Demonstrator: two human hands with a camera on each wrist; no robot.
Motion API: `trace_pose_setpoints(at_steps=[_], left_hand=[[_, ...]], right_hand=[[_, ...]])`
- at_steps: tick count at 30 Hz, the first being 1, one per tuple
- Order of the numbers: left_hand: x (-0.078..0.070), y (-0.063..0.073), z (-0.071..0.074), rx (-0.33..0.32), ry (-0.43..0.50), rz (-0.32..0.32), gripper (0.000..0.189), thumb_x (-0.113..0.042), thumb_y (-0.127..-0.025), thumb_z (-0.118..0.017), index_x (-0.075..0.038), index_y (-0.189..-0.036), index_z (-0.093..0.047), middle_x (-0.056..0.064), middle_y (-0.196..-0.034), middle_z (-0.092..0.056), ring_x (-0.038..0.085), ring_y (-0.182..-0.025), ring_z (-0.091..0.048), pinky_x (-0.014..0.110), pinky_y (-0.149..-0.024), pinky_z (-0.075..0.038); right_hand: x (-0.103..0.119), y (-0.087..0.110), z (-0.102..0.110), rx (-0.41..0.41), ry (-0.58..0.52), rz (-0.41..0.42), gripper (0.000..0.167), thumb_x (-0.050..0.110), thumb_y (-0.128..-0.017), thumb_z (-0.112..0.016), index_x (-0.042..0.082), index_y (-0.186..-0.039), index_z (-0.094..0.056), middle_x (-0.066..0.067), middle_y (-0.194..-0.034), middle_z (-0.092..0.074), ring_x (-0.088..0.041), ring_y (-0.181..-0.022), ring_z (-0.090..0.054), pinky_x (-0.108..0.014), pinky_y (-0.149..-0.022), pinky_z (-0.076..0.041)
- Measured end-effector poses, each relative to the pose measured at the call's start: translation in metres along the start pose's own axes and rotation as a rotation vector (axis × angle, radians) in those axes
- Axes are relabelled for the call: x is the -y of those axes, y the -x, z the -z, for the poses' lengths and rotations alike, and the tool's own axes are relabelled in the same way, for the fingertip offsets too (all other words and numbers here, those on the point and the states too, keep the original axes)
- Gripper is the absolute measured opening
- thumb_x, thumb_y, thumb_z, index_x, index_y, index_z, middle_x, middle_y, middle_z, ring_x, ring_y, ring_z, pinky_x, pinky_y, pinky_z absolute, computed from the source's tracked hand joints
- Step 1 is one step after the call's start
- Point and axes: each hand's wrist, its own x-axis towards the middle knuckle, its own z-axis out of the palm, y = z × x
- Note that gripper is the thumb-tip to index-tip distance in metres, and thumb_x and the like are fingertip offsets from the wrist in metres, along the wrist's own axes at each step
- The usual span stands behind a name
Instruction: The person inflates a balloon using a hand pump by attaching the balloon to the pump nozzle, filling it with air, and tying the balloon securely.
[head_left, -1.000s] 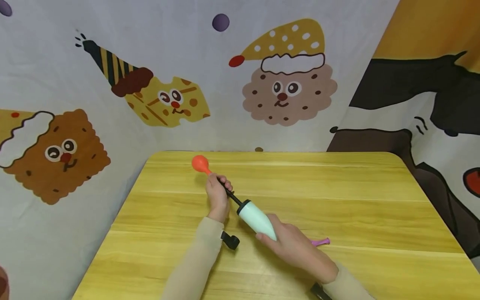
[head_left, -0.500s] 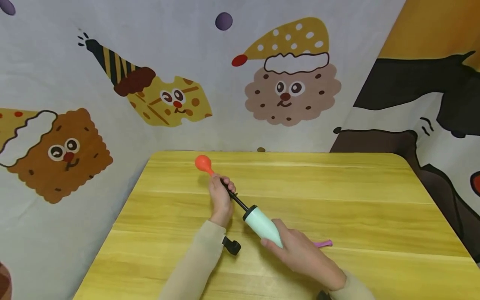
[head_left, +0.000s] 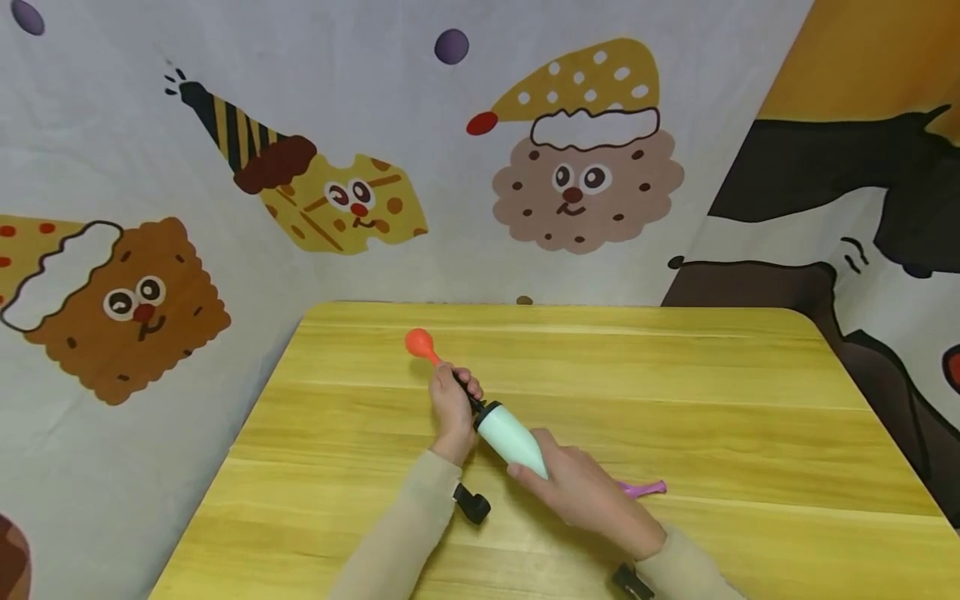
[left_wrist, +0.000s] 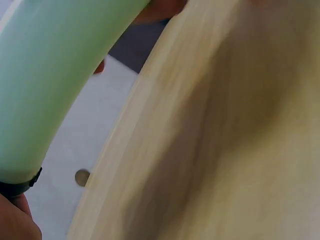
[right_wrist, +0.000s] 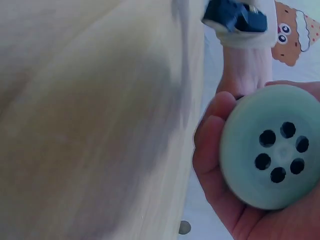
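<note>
Mint pump [head_left: 512,440] slid up black rod [head_left: 477,406] — less rod showing, hands [head_left: 452,408] [head_left: 585,490] gripping both, orange balloon [head_left: 420,342] beyond

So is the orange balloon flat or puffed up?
Partly puffed up: the orange balloon has a rounded end but a narrow neck.

The smooth mint-green cylindrical plastic pump [head_left: 510,435] has a soft sheen. The round orange-red balloon [head_left: 419,342] and slim purple strip [head_left: 647,489] look rubbery and smooth. The yellow wood-grained table [head_left: 750,400] appears faintly glossy; the beige sleeves [head_left: 405,521] and white printed backdrop [head_left: 375,83] look like matt cloth.
</note>
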Motion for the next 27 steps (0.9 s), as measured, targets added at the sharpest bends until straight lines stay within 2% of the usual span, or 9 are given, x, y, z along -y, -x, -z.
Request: trace_pose_setpoints(at_steps=[3,6,10,16,22,24,27], left_hand=[[-0.006,-0.011,0.005,-0.028,0.007,-0.03,0.037,-0.022,-0.114,-0.028,-0.011,-0.084,-0.047,-0.003,-0.066,-0.047,0.007,-0.049,-0.044,0.019,-0.046,-0.04],[-0.018,-0.023,0.01,-0.049,0.035,-0.061,0.034,-0.02,-0.114,-0.028,-0.01,-0.087,-0.046,-0.003,-0.066,-0.047,0.006,-0.048,-0.044,0.019,-0.045,-0.04],[-0.028,-0.027,0.012,-0.05,0.048,-0.072,0.032,-0.021,-0.114,-0.028,-0.01,-0.09,-0.045,-0.002,-0.067,-0.047,0.006,-0.049,-0.044,0.019,-0.045,-0.04],[-0.014,-0.017,0.006,-0.019,0.024,-0.068,0.035,-0.021,-0.114,-0.029,-0.009,-0.087,-0.047,-0.003,-0.067,-0.048,0.006,-0.05,-0.045,0.018,-0.046,-0.041],[0.003,0.004,-0.002,0.063,-0.059,0.006,0.036,-0.024,-0.115,-0.027,-0.009,-0.089,-0.047,-0.003,-0.069,-0.048,0.007,-0.053,-0.046,0.02,-0.051,-0.043],[0.006,0.006,-0.002,0.061,-0.08,0.01,0.037,-0.025,-0.115,-0.027,-0.01,-0.088,-0.047,-0.003,-0.069,-0.048,0.007,-0.053,-0.046,0.02,-0.051,-0.043],[0.006,0.002,-0.001,0.047,-0.071,0.002,0.038,-0.025,-0.115,-0.028,-0.011,-0.085,-0.048,-0.003,-0.068,-0.048,0.007,-0.052,-0.045,0.019,-0.05,-0.041]], right_hand=[[0.001,0.003,-0.001,-0.016,0.017,0.016,0.069,0.059,-0.1,-0.059,0.004,-0.141,-0.052,-0.005,-0.09,-0.067,-0.012,-0.073,-0.06,-0.032,-0.059,-0.05],[0.001,0.014,0.003,-0.009,0.018,0.018,0.067,0.059,-0.1,-0.059,0.006,-0.142,-0.052,-0.001,-0.09,-0.066,-0.011,-0.073,-0.058,-0.032,-0.06,-0.049],[-0.001,0.026,0.01,0.014,0.026,0.021,0.065,0.059,-0.101,-0.057,0.011,-0.144,-0.051,0.003,-0.09,-0.063,-0.01,-0.075,-0.056,-0.03,-0.062,-0.048],[-0.002,0.025,0.009,0.03,0.035,0.014,0.065,0.059,-0.102,-0.055,0.009,-0.142,-0.049,0.003,-0.084,-0.059,-0.01,-0.069,-0.054,-0.029,-0.057,-0.046],[-0.001,0.006,0.001,0.012,0.003,-0.002,0.066,0.058,-0.103,-0.054,0.003,-0.138,-0.049,0.0,-0.077,-0.057,-0.011,-0.06,-0.052,-0.029,-0.05,-0.045],[-0.001,0.0,-0.001,0.006,-0.006,-0.003,0.067,0.059,-0.103,-0.054,0.002,-0.138,-0.049,-0.001,-0.079,-0.059,-0.011,-0.061,-0.054,-0.03,-0.052,-0.046],[-0.001,-0.004,-0.004,0.002,-0.007,-0.002,0.066,0.058,-0.103,-0.055,0.002,-0.138,-0.05,-0.003,-0.082,-0.061,-0.012,-0.065,-0.055,-0.031,-0.056,-0.048]])
